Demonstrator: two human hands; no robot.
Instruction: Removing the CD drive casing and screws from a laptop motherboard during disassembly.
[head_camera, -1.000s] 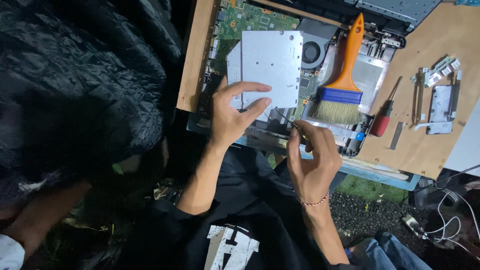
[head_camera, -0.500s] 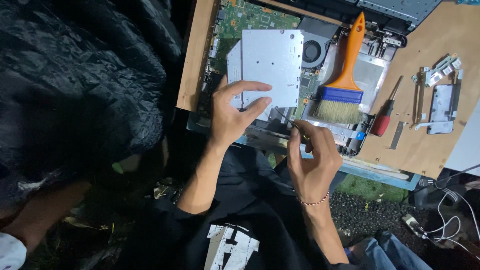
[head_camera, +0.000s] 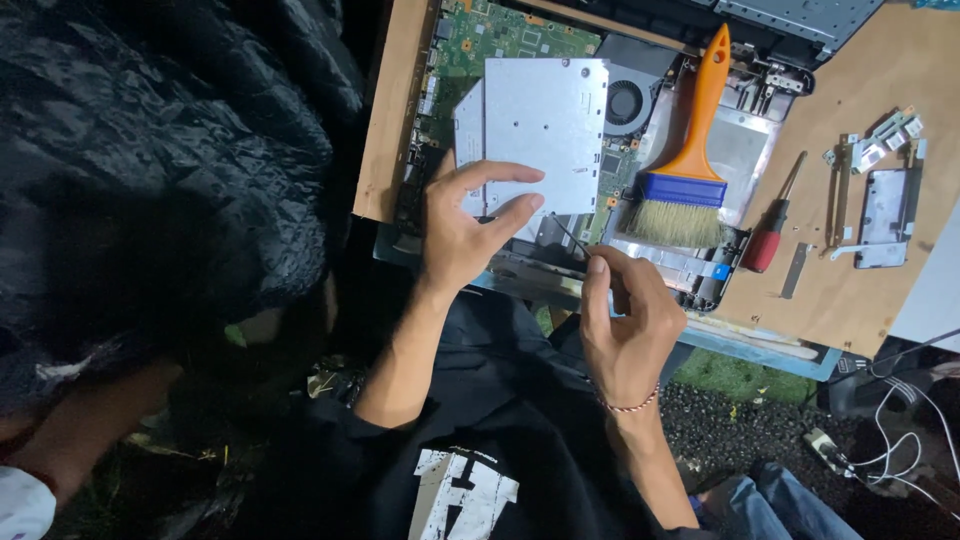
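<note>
Hands come first, just above the dark printed shirt (head_camera: 470, 480) at the bottom of the view. The right hand (head_camera: 625, 325), a beaded bracelet (head_camera: 628, 405) at its wrist, is pinched shut on a thin dark tool (head_camera: 568, 236), fingertips together near the tool's upper end; the tool's tip slants up and left toward the lower edge of the metal drive. The left hand (head_camera: 465, 225) lies spread, thumb and forefinger resting on the flat grey optical drive (head_camera: 540, 130), not closed around it.

That drive is a thin rectangular metal case lying across an opened laptop chassis (head_camera: 700, 270), which serves as a shallow tray: inside it sit a green circuit board (head_camera: 500, 35), a round black cooling fan (head_camera: 630, 100) just right of the drive, and a paintbrush (head_camera: 690, 160) with orange handle, blue ferrule and pale bristles, laid over a silvery plate.

The chassis rests on a wooden board (head_camera: 860, 290). On the board's right part lie a screwdriver (head_camera: 772, 230) with a red handle, just beside the chassis, and farther right a group of small metal brackets (head_camera: 880, 190). Crumpled black plastic sheeting (head_camera: 150, 150) fills the left side. White cables (head_camera: 900, 420) trail at lower right.
</note>
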